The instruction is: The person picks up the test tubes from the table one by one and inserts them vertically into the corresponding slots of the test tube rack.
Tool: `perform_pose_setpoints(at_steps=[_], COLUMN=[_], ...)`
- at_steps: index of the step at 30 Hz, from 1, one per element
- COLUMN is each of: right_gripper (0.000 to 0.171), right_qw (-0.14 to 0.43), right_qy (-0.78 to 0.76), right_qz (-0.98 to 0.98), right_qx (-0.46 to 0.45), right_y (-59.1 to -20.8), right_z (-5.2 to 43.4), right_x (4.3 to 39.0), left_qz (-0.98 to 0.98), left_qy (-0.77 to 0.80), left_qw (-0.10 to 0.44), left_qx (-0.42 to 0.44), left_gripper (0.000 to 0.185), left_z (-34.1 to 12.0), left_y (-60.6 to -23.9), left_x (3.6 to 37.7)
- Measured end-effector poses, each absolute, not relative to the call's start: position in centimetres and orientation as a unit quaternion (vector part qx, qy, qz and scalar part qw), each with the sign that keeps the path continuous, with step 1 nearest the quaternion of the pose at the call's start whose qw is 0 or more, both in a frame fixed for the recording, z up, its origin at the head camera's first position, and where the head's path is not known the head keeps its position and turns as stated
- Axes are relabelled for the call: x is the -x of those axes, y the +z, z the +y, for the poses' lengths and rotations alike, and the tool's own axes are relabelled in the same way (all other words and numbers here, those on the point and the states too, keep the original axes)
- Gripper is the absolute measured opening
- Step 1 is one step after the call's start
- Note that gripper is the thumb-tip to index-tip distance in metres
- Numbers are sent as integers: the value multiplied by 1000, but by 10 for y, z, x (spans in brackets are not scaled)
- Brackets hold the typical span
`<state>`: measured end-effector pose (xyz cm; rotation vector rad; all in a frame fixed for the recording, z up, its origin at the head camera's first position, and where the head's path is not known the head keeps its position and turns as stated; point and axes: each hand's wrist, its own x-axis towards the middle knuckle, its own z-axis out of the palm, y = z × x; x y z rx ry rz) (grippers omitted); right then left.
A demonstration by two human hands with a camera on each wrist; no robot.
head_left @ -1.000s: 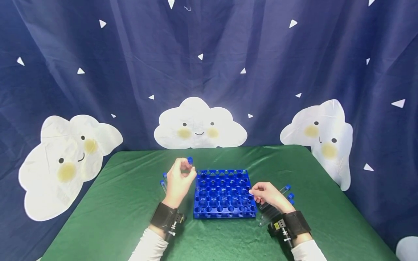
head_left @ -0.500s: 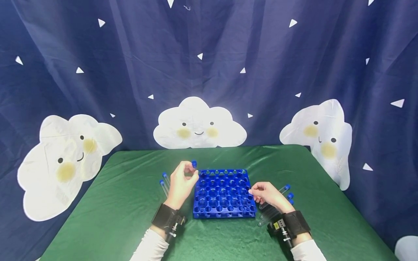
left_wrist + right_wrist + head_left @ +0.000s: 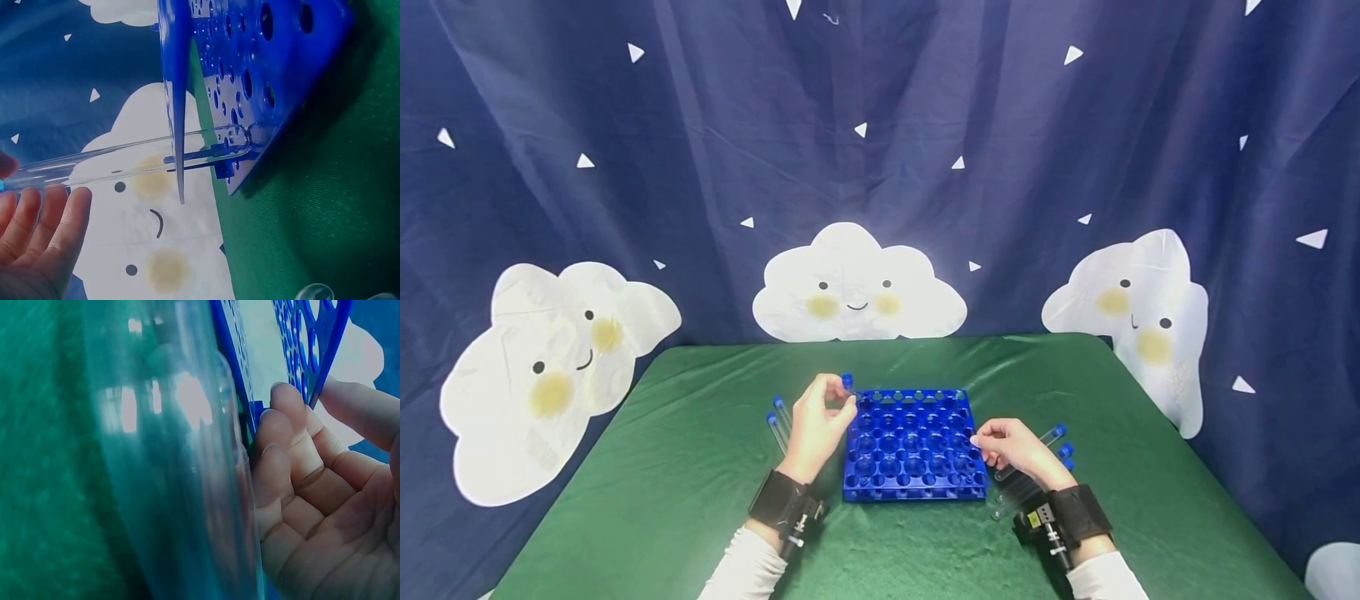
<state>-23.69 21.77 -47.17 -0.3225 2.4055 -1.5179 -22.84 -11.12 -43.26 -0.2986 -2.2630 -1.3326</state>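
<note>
My left hand (image 3: 815, 427) pinches a clear test tube near its blue cap (image 3: 847, 381), at the back left corner of the blue test tube rack (image 3: 916, 493). In the left wrist view, the tube (image 3: 119, 160) passes through the rack's upper plate and its rounded end lies at the lower plate. That hand's fingers (image 3: 74, 215) lie along the cap end. At the rack's right edge, my right hand (image 3: 1013, 444) grips the upper plate. Seen from the right wrist, its fingers (image 3: 290, 437) curl under the plate while the thumb side lies over it.
Two capped test tubes (image 3: 778, 427) lie left of the rack on the green tablecloth (image 3: 700, 467). Several more tubes (image 3: 1013, 498) with blue caps (image 3: 1066, 450) lie to the right, partly under my right forearm. A dark blue curtain (image 3: 865, 183) with clouds hangs behind the table.
My left hand has moved slightly right and down with the test tube, from beside the rack to its back left corner, and the cap sits lower. My right hand has stayed put.
</note>
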Motion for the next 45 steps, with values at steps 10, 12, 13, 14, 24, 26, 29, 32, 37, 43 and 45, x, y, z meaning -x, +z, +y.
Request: perform_pose_setpoints(at_steps=[10,12,13,14,24,26,29,32,37,43,45], right_gripper=[25,26,26,26,27,28,28,28,26,26,26], right_qw=[138,138,138,137,137,137,137,137,138,140,139], right_qy=[-513,-515,-516,-517,-527,-529,-533,-532,-522,-520,-521], right_qz=[840,839,839,838,831,830,827,827,834,835,835], right_qx=[106,106,106,106,110,111,116,117,112,113,115], right_y=[-474,-475,-475,-476,-471,-470,-470,-470,-473,-475,-473], right_z=[217,217,218,218,217,217,216,216,217,217,217], right_x=[236,237,237,238,235,234,234,234,236,237,236], left_qz=[-833,-832,-832,-831,-855,-870,-900,-928,-953,-954,-954], left_qy=[-485,-485,-486,-487,-447,-425,-384,-341,-287,-265,-265], left_qw=[243,242,242,242,249,243,207,145,46,1,-8], left_qx=[113,114,117,119,81,51,-1,-42,-91,-138,-143], left_gripper=[24,26,27,27,25,25,29,42,59,62,55], left_z=[-112,-113,-113,-114,-135,-143,-156,-171,-194,-212,-214], left_y=[-432,-432,-432,-432,-440,-442,-446,-449,-453,-459,-461], left_x=[226,225,225,225,225,226,229,233,238,242,245])
